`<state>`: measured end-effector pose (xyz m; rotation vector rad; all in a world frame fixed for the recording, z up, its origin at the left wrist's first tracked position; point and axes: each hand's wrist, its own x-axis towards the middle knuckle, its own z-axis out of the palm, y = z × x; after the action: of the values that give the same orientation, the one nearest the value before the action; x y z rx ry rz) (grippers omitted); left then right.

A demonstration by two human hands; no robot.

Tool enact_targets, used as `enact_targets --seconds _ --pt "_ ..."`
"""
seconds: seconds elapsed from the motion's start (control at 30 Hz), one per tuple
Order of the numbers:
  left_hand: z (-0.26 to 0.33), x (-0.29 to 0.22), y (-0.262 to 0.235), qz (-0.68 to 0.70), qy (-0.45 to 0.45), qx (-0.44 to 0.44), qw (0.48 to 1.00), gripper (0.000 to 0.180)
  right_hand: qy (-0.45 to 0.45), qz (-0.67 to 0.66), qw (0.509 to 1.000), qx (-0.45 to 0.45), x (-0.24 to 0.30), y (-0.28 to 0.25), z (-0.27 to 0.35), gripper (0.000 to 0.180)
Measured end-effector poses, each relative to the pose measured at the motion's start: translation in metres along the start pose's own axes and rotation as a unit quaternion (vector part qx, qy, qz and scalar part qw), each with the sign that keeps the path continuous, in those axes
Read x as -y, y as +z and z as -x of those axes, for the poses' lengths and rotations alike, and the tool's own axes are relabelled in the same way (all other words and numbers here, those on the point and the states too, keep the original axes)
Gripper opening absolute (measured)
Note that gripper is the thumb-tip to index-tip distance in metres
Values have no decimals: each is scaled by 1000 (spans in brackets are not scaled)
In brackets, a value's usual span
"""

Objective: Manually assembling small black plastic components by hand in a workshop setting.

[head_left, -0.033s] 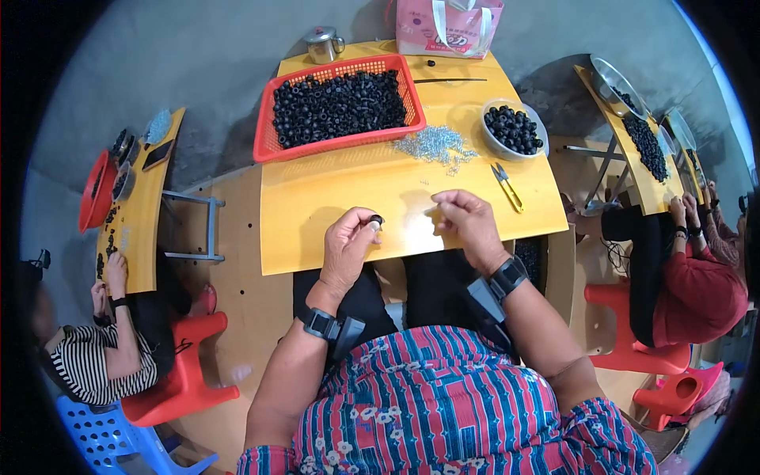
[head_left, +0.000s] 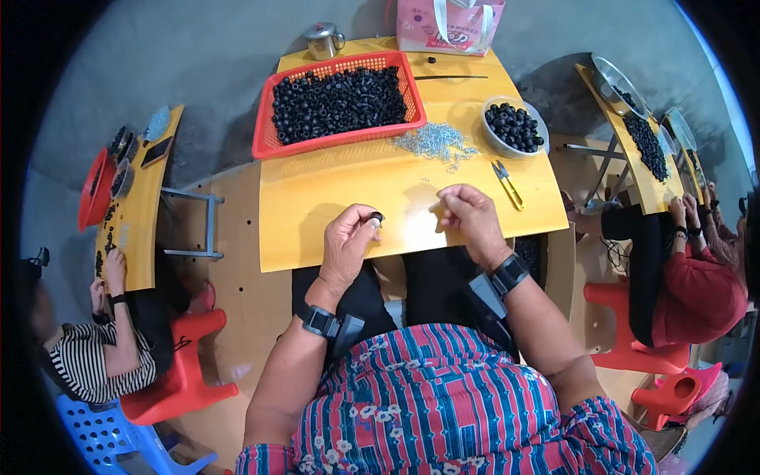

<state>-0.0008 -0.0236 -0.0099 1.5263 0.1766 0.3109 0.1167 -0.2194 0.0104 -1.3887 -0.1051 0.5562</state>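
Between thumb and fingertips of my left hand (head_left: 351, 245) is a small black ring-shaped piece (head_left: 376, 218), held over the near edge of the yellow table (head_left: 317, 194). My right hand (head_left: 473, 223) is raised to the right of it, thumb and forefinger pinched together; whatever they may hold is too small to make out. The two hands are apart. Beyond them lies a loose pile of small clear, bluish pieces (head_left: 434, 141). A red plastic basket (head_left: 261, 142) full of black ring-like pieces stands at the far left.
A translucent bowl (head_left: 507, 150) of round black pieces sits at right, near yellow-handled thread snips (head_left: 508, 186). Behind are a metal cup (head_left: 323, 43), a thin dark strip (head_left: 451, 77) and a pink bag (head_left: 443, 24). People work at side tables (head_left: 134, 237) left and right.
My right hand has shifted very slightly, with its fingertips a little further right. My left hand keeps its pinch on the black ring-shaped piece.
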Motion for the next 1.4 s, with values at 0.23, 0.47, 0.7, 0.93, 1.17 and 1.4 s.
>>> enact_targets --seconds 0.23,0.47,0.7,0.93,1.17,1.4 --pt "0 0 -1 -13 -1 14 1000 10 -126 305 943 -47 -6 -8 -33 14" --pt "-2 2 0 -5 21 2 1000 8 -209 496 838 -87 -5 13 -38 20" --pt "-1 3 -3 -65 29 14 997 11 -249 538 798 -108 -8 23 -30 11" --pt "0 4 3 -63 41 -4 997 11 -267 638 720 -63 -9 20 -30 9" --pt "-1 3 4 -73 35 -4 997 11 -263 620 739 -29 -8 16 -31 10" --pt "-3 3 5 -121 30 -4 992 10 -312 593 742 7 -6 8 -27 12"
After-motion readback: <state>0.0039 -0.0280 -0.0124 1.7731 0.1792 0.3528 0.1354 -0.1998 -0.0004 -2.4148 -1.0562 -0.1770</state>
